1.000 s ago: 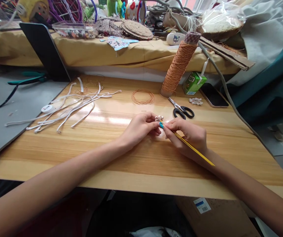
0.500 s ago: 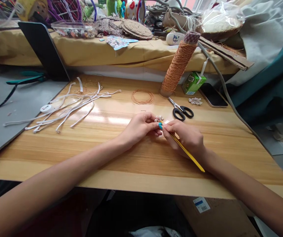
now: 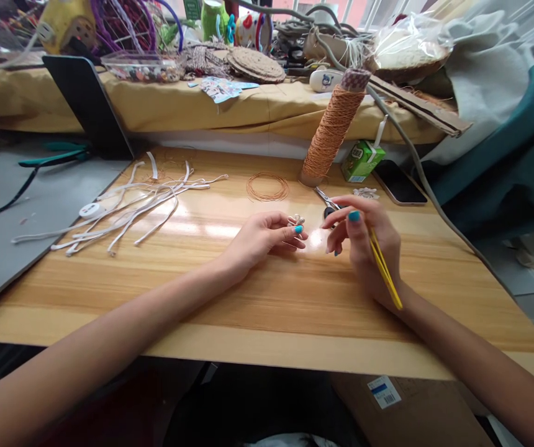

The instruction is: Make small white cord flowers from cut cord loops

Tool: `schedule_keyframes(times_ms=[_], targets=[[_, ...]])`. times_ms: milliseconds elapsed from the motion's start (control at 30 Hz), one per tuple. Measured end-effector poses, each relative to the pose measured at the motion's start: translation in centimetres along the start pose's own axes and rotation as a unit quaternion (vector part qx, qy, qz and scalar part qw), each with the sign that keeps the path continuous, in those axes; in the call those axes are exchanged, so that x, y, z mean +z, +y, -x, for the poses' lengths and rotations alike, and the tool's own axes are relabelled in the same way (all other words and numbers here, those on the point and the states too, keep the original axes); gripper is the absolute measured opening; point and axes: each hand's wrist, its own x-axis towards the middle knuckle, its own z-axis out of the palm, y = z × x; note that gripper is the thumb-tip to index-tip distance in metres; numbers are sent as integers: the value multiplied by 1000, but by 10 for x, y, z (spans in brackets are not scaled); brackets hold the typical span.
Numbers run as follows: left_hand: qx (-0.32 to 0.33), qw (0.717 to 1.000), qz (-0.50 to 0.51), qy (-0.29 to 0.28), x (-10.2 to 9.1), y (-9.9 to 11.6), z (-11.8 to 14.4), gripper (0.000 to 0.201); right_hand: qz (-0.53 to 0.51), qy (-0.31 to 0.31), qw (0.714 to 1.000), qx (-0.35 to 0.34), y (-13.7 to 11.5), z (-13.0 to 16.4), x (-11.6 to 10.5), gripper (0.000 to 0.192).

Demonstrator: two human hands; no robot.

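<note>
Centre frame: left hand pinches small pale shell cluster on light wooden tabletop. Right hand, lifted just right, fingers closed on thin yellow strip. Judgement: steady cluster, bring strip tip in slowly.

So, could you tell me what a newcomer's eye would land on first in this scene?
Probably the two hands at the middle of the wooden table: the left hand pinches a small pale shell piece, and the right hand holds a thin yellow stick beside it. Behind them a tall spool of orange cord stands upright, with white strips strewn across the table's left side.
</note>
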Motion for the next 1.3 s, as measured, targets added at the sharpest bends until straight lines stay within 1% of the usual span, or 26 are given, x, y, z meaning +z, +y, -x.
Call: schedule_keyframes(times_ms=[67, 133, 167, 233, 300, 367, 500, 567, 667, 800, 867, 933, 1000, 1067, 1100, 1167, 1233, 1300], targets=[[33, 999, -16, 4, -2, -2, -1, 10, 16, -81, 995, 53, 2, -3, 0, 27], [59, 998, -36, 4, -3, -4, -2, 14, 43, -166, 982, 77, 2, -6, 0, 25], [65, 997, -46, -1, -4, -5, -2, 16, 54, -197, 976, 80, 1, -7, 1, 24], [69, 996, -59, -11, -4, -5, -2, 18, 66, -227, 968, 82, -1, -7, 1, 24], [70, 995, -66, -11, -4, -4, -2, 20, 64, -235, 966, 92, -2, -8, 0, 26], [77, 994, -80, 1, -4, -3, -2, 23, 52, -242, 964, 99, -2, -9, -2, 26], [136, 980, -139, 30, -7, -1, -3, 18, 45, -278, 954, 106, 1, -9, -6, 24], [158, 975, -152, 31, -9, -2, -4, 14, 47, -278, 953, 110, 1, -10, -6, 25], [170, 971, -167, 31, -11, -3, -5, 13, 43, -273, 955, 109, 0, -10, -6, 25], [178, 965, -191, 35, -11, -3, -5, 15, 43, -303, 947, 99, -1, -10, -7, 22], [176, 964, -194, 35, -12, -3, -6, 14, 39, -293, 950, 98, 2, -10, -6, 23], [172, 959, -222, 41, -15, -1, -7, 15, 10, -248, 962, 110, 7, -11, -5, 26], [165, 940, -297, 37, -18, 1, -8, 17, -42, -183, 973, 136, 13, -12, -4, 33], [164, 902, -399, 22, -21, 4, -9, 15, -83, -142, 973, 160, 16, -14, -4, 42], [173, 880, -442, 19, -23, 5, -10, 14, -95, -132, 972, 171, 17, -14, -5, 45], [221, 838, -498, 25, -25, 7, -11, 15, -104, -126, 968, 189, 16, -16, -8, 48], [299, 796, -526, 24, -27, 7, -12, 17, -103, -135, 965, 198, 13, -16, -10, 44], [367, 752, -547, -14, -28, 6, -13, 20, -104, -156, 962, 196, 10, -15, -10, 36]])
